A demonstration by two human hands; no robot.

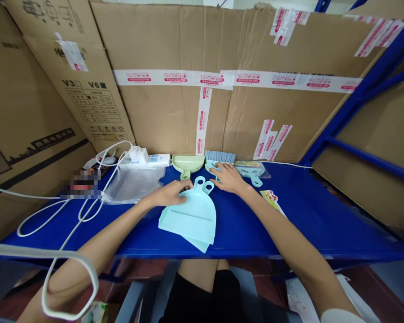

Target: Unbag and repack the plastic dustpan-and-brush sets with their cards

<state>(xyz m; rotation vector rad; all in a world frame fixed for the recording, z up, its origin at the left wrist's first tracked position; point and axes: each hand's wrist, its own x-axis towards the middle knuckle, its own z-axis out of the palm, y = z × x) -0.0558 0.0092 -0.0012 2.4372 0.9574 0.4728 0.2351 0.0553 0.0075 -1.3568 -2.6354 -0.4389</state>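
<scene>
Two light-blue dustpans (191, 213) lie stacked on the blue table, their handle loops pointing away from me. My left hand (173, 193) is closed on their upper left edge, the thumb on top. Farther back and to the right, my right hand (228, 177) reaches over a blue brush (220, 156) with grey-blue bristles; its fingers are spread over the handle part, and the fingertips touch it. A green dustpan (187, 164) stands by the cardboard wall, left of the brush. Right of my right hand lies another light-blue piece (251, 171) in clear plastic.
Clear plastic bags (134, 184) lie at the left beside a white power strip (159, 159) and looping white cables (76, 231). A colourful card (272, 199) lies right of my right wrist. Cardboard walls (168, 45) and a blue metal frame (357, 103) enclose the table.
</scene>
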